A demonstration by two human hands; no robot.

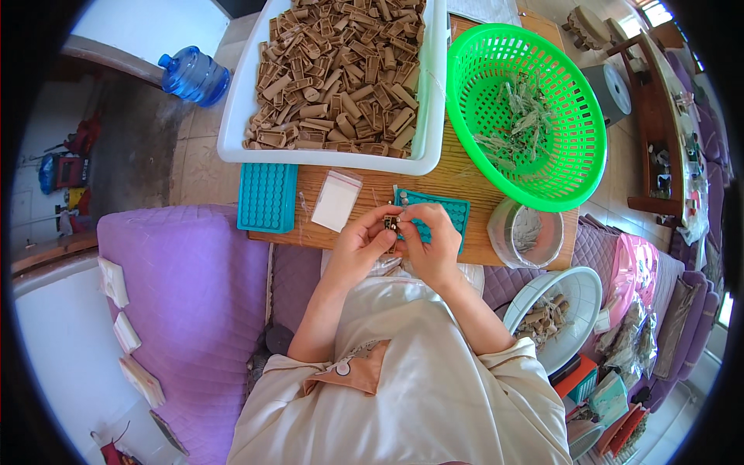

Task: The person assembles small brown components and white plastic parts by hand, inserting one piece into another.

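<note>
Above the near edge of the wooden table, my left hand is closed on a small dark and brass-coloured part, with something brown under it. My right hand meets it from the other side, fingertips pinched at the part's top edge; what they grip is too small to make out. Just behind the hands lies a teal tray with rows of round pockets, partly covered by my right hand. A white card in a clear bag lies left of the hands.
A white tub heaped with brown plastic housings stands behind. Stacked teal trays sit left. To the right are a green basket with clear strips, a round container of small grey pieces, and a pale basin of brown pieces.
</note>
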